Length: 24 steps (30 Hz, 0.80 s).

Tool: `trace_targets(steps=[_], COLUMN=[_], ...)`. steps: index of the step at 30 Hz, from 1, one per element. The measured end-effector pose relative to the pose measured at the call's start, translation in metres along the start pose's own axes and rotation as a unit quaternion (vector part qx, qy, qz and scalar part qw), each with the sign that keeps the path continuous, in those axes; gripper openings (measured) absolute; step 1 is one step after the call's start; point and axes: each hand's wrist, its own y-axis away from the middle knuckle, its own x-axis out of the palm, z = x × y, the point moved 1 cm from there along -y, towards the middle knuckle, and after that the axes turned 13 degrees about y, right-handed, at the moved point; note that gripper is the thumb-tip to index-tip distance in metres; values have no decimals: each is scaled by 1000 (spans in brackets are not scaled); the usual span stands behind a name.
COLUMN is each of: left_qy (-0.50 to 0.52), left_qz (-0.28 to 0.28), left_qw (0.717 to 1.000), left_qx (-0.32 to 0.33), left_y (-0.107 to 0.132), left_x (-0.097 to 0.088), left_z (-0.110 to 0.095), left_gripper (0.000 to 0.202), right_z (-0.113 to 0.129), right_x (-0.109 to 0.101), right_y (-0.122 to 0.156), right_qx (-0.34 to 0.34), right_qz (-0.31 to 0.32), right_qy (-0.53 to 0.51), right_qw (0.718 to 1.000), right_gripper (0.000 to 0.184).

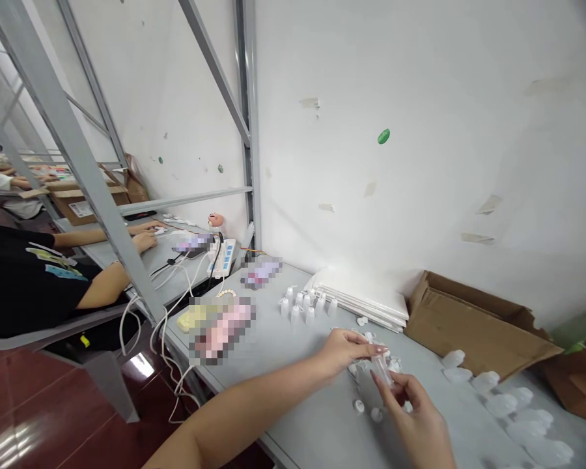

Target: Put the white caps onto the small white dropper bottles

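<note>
A small translucent plastic bottle is held tilted between my two hands above the grey table. My left hand pinches its upper end, where I cannot make out whether a cap is on it. Wrapped round the lower part are the fingers of my right hand. Loose white caps lie scattered beneath and around my hands, among them a cap near the front. Further back, several capped bottles stand upright in a group. More bottles lie on their sides at the right.
An open cardboard box stands against the wall, beside a stack of white sheets. Blurred pink and yellow items lie at the table's left. Cables and a power strip are beyond a metal post. A co-worker sits left.
</note>
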Motion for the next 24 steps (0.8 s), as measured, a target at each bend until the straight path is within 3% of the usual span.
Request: trace_targets(steps=[4, 8, 10, 12, 14, 16, 21, 24], left_qy=[50, 81, 87, 89, 83, 65, 30, 27], left_qz=[56, 148, 180, 200, 203, 189, 146, 168], left_qw=[997, 985, 980, 976, 975, 978, 986, 983], left_qx=[-20, -24, -10, 12, 36, 53, 69, 70], left_y=[3, 7, 9, 11, 13, 14, 13, 13], left_x=[2, 2, 3, 4, 5, 6, 6, 7], left_z=[-3, -11, -14, -16, -17, -17, -15, -15], left_gripper=[30, 28, 28, 28, 27, 28, 28, 27], right_z=[0, 10, 16, 21, 22, 19, 4, 3], right_x=[-1, -7, -10, -12, -12, -11, -9, -10], right_y=[3, 2, 1, 1, 2, 1, -6, -8], right_qx=[-24, 27, 62, 93, 111, 113, 102, 78], right_qz=[-16, 83, 175, 257, 294, 278, 166, 180], right_qy=[13, -132, -264, -377, -430, -423, -292, -297], right_qw=[999, 987, 947, 885, 846, 855, 936, 935], right_gripper=[38, 39, 39, 37, 37, 39, 42, 35])
